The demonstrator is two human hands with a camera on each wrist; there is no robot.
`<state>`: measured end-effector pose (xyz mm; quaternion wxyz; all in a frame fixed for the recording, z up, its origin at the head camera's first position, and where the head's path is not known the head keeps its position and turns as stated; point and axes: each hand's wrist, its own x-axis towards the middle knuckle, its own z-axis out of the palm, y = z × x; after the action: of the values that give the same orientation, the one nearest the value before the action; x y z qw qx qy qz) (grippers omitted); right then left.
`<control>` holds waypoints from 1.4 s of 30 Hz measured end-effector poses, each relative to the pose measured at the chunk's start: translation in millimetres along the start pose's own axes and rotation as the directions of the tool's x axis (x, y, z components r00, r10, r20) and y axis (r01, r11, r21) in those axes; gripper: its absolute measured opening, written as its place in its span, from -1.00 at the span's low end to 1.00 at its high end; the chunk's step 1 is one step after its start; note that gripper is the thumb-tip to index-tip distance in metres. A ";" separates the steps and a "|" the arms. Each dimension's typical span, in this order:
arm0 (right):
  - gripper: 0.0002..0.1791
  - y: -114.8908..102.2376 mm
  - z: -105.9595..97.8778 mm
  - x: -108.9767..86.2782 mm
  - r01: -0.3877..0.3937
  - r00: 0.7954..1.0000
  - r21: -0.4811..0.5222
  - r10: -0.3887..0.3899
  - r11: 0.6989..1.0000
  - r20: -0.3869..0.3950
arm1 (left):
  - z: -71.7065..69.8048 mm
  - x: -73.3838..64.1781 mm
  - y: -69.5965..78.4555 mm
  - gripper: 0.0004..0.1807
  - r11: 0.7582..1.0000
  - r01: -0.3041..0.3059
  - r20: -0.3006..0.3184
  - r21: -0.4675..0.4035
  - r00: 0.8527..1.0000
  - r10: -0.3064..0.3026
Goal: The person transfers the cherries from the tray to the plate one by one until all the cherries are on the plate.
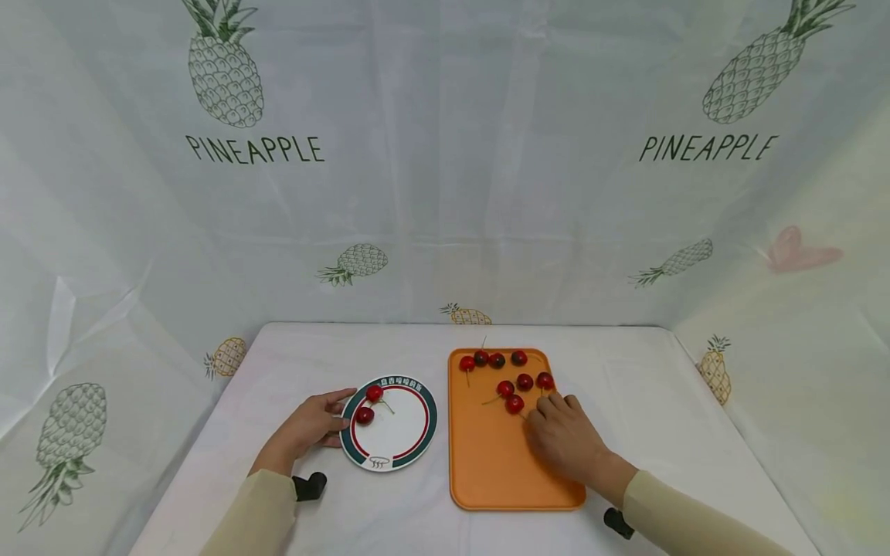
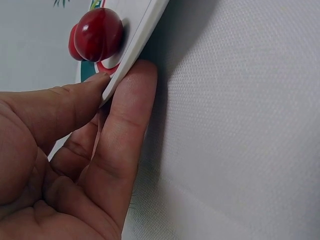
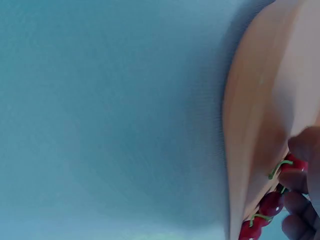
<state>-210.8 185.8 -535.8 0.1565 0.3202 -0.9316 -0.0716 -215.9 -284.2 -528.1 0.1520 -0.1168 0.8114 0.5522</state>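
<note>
My left hand [image 1: 310, 426] pinches the left rim of a white plate [image 1: 399, 432] with a green and red border. In the left wrist view the thumb lies on top of the rim and fingers [image 2: 132, 100] are underneath. Two red cherries [image 1: 365, 415] rest on the plate's left side. Over the right side of an orange tray [image 1: 487, 463] is my right hand [image 1: 566, 436], its fingers curled. The right wrist view has a red cherry [image 3: 297, 163] with a green stem between thumb and finger, partly hidden by them. Several more cherries [image 1: 514, 404] lie close by.
A row of cherries [image 1: 497, 361] lies along the tray's far end. White cloth covers the table [image 1: 626, 386], and a pineapple-print curtain [image 1: 445, 193] hangs behind it. Black wrist-camera pieces [image 1: 310, 486] show beside both sleeves.
</note>
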 end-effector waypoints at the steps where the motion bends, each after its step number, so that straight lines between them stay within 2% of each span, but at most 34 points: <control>1: -0.76 1.0 0.3 -0.2 -0.019 1.000 0.008 0.019 1.000 -0.021 | -0.2 0.2 0.0 -0.29 1.000 -0.001 0.000 -0.002 1.000 0.001; 6: -0.66 5.9 4.5 0.2 -0.077 0.990 0.067 0.085 0.995 -0.116 | -0.1 0.8 -0.4 -0.29 1.000 0.003 -0.004 -0.006 1.000 -0.003; 11: -0.70 8.8 10.7 0.1 -0.079 0.988 0.112 0.093 0.991 -0.124 | 1.0 0.7 -1.0 -0.29 1.000 0.009 -0.006 -0.008 1.000 -0.009; 17: -0.75 9.0 16.8 0.8 -0.049 0.988 0.109 0.065 0.993 -0.142 | 1.1 1.6 -1.8 -0.29 1.000 0.009 -0.012 -0.003 1.000 -0.009; 24: -0.73 7.8 17.9 0.8 -0.050 0.993 0.055 0.056 0.997 -0.106 | 1.2 0.8 -2.9 -0.29 1.000 0.012 -0.010 -0.004 1.000 -0.012; 35: -0.75 7.7 19.1 1.3 -0.058 0.994 0.032 0.061 0.998 -0.090 | 1.9 1.2 -3.3 -0.30 1.000 0.012 -0.018 0.000 1.000 -0.012; 42: -0.69 7.8 17.8 1.4 -0.004 0.996 -0.023 0.002 1.000 -0.087 | 1.6 0.8 -3.5 -0.29 1.000 0.011 -0.017 0.003 1.000 -0.011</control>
<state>-222.4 191.7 -550.4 0.2007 0.3196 -0.9236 -0.0680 -215.2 -284.0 -532.0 0.1480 -0.1256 0.8130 0.5490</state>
